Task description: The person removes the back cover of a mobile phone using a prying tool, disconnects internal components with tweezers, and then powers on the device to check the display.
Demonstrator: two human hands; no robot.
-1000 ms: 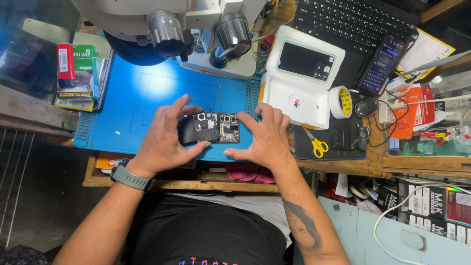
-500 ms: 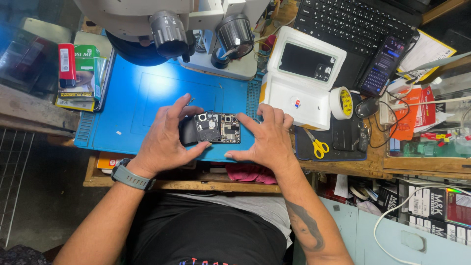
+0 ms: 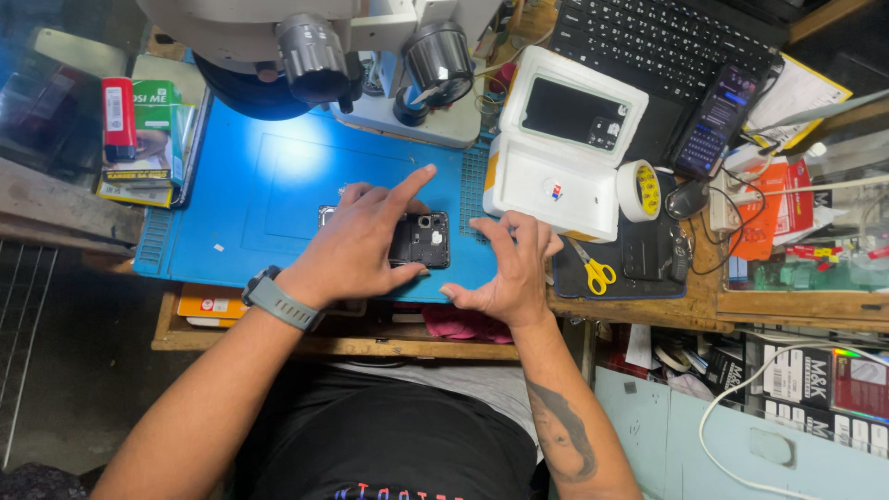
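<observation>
An opened dark phone (image 3: 421, 239) with its back off lies on the blue work mat (image 3: 259, 194) near the front edge. My left hand (image 3: 361, 243) covers the phone's left half, thumb under its lower edge and index finger raised and stretched out above it. My right hand (image 3: 511, 268) rests just right of the phone, fingers spread, its fingertips close to the phone's right edge; whether they touch it is unclear. A grey watch (image 3: 278, 301) sits on my left wrist.
A microscope head (image 3: 370, 51) hangs over the back of the mat. Right of the mat: a white foam box (image 3: 546, 190) holding a phone part, a tape roll (image 3: 639, 190), yellow scissors (image 3: 593, 268), a black keyboard (image 3: 667, 37), another phone (image 3: 718, 120). Boxes (image 3: 139, 139) stand at left.
My left hand has slid over the phone and lifted its index finger. My right hand has come off the phone's right end and now rests beside it.
</observation>
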